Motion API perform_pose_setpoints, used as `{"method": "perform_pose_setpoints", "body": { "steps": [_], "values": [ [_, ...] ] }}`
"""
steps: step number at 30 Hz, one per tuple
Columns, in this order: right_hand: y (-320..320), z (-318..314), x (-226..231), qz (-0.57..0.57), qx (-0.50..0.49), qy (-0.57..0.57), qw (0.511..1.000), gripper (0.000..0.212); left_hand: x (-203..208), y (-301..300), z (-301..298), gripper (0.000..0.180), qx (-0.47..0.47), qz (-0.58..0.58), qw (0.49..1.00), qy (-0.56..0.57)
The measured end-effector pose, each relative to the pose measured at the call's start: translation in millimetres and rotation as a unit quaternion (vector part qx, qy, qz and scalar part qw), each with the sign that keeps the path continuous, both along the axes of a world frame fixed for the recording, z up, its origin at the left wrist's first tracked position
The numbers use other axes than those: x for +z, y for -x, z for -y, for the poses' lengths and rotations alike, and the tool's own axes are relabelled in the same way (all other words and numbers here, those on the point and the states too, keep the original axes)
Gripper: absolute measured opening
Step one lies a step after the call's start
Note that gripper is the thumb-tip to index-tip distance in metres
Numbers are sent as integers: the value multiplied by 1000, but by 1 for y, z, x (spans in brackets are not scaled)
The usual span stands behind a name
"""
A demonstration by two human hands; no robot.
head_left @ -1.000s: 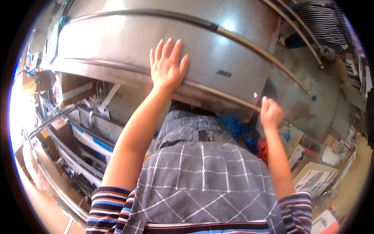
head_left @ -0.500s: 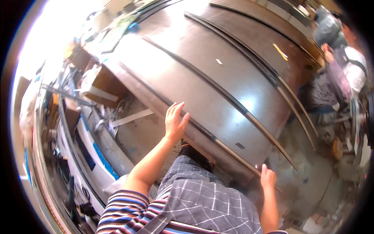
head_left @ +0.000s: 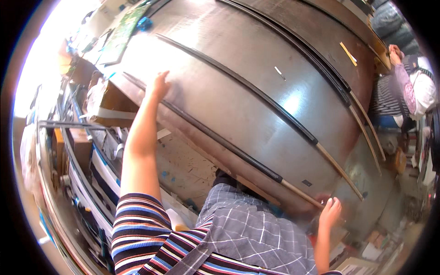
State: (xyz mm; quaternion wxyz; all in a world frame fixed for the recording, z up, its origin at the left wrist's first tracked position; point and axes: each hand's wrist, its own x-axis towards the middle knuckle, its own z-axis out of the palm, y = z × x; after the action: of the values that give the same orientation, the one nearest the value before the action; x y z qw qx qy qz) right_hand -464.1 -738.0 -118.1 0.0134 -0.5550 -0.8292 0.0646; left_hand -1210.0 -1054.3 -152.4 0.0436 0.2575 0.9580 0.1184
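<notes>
My left hand (head_left: 157,87) is stretched out above the near long black strip (head_left: 215,137), over the table's near edge. Its fingers point away, a little apart, with nothing seen in them. At the other end of this strip a thin tan rod (head_left: 300,192) runs on from the black part. My right hand (head_left: 330,213) is at the rod's tip, its fingers closed about it; the grip is partly hidden. Further across the metal-topped table (head_left: 238,105) lies a second black strip (head_left: 256,93) with its own tan end.
More black strips (head_left: 302,57) lie further over. A yellow strip (head_left: 348,54) and a small white piece (head_left: 279,73) rest on the tabletop. At the far right a person (head_left: 403,87) works. A cardboard box (head_left: 114,103) and racked long profiles (head_left: 87,169) stand left.
My left hand has moved forward and left along the near strip, my arm now straighter. My right hand has shifted slightly right and stays at the rod's end.
</notes>
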Motion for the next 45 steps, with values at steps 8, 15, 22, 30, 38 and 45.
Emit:
{"method": "perform_pose_setpoints", "body": {
  "steps": [8,15,22,30,38,45],
  "values": [
    [50,65,-9,42,-41,-37,998,45,-30,139,-20,64,-182,-31,981,50],
    [61,80,-4,48,-108,-26,993,46,-19,173,-7,17,-199,23,979,37],
    [21,22,-9,73,-69,-75,992,46,51,29,-21,16,-75,203,931,-293],
    [-32,-32,-29,121,29,33,992,59,37,-267,5,16,82,321,889,-316],
    [-26,-40,-36,74,74,-3,995,62,23,-434,-92,11,170,328,827,-424],
    [-30,-41,-40,50,88,-12,995,63,-1,-451,-112,21,54,209,949,-231]
  ]
}}
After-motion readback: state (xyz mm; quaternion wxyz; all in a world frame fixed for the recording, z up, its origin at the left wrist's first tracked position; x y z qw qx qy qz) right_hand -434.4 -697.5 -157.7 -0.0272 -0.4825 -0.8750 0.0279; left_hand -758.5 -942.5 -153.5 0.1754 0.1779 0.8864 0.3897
